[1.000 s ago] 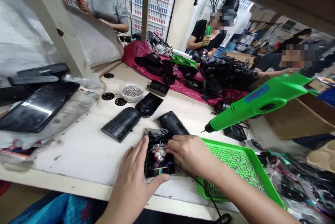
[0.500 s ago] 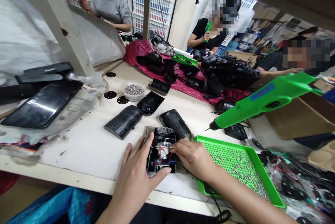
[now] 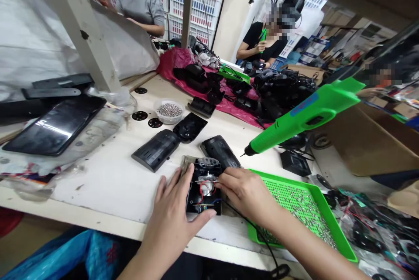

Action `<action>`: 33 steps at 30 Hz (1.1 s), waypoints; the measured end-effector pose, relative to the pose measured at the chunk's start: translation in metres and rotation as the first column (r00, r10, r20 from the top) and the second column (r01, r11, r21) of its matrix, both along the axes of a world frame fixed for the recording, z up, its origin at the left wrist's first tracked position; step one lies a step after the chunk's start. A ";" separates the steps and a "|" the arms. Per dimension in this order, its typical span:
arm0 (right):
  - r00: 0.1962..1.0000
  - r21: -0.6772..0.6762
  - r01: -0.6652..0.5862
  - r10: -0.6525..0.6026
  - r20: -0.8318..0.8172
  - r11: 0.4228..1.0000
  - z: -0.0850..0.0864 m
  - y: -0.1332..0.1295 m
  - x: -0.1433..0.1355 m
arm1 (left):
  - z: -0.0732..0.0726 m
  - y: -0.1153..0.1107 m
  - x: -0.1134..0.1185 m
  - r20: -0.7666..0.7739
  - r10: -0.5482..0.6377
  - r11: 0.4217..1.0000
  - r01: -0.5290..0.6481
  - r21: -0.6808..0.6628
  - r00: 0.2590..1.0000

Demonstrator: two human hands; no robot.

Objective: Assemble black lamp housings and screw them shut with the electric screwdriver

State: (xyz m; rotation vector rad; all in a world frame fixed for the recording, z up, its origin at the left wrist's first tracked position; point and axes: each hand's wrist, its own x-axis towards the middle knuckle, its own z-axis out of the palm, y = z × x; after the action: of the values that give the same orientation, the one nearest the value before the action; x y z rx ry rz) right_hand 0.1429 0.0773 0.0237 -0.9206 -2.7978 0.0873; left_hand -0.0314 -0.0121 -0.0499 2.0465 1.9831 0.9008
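An open black plastic housing (image 3: 193, 201) lies on the worktable, with a small silvery motor, red and blue wires and a round grille at its far end. My left hand (image 3: 175, 216) grips it from the left, fingers along its side and thumb across its near edge. At the housing's right side, my right hand (image 3: 244, 190) is closed in a pinch beside the motor (image 3: 207, 188). What its fingertips hold is hidden. A black cable (image 3: 250, 221) runs from under my right hand toward the table's front edge.
A green electric screwdriver (image 3: 294, 118) hangs at the right, above a green tray (image 3: 303, 182) of screws. Black housing shells (image 3: 156, 149) and a bowl of small metal parts (image 3: 169, 111) stand farther back. A cardboard box (image 3: 369, 140) is at right. Co-workers sit beyond.
The hanging screwdriver has swung to the left. A red wire inside the housing now bows out farther left of the motor. Both hands stay at the housing.
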 end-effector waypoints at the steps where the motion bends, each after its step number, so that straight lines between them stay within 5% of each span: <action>1: 1.000 0.008 -0.008 0.008 0.013 1.000 0.000 0.000 -0.002 | 0.000 0.000 0.000 0.002 0.002 1.000 -0.002 -0.001 1.000; 33: 0.994 0.018 -0.092 0.091 0.066 0.996 -0.004 0.001 -0.002 | 0.001 0.002 0.000 0.018 -0.025 1.000 0.025 -0.012 1.000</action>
State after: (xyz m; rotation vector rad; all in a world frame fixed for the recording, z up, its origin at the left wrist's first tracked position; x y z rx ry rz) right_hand 0.1410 0.0781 0.0196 -0.8043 -2.8943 0.0414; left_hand -0.0318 -0.0105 -0.0494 2.0445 1.9453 0.8960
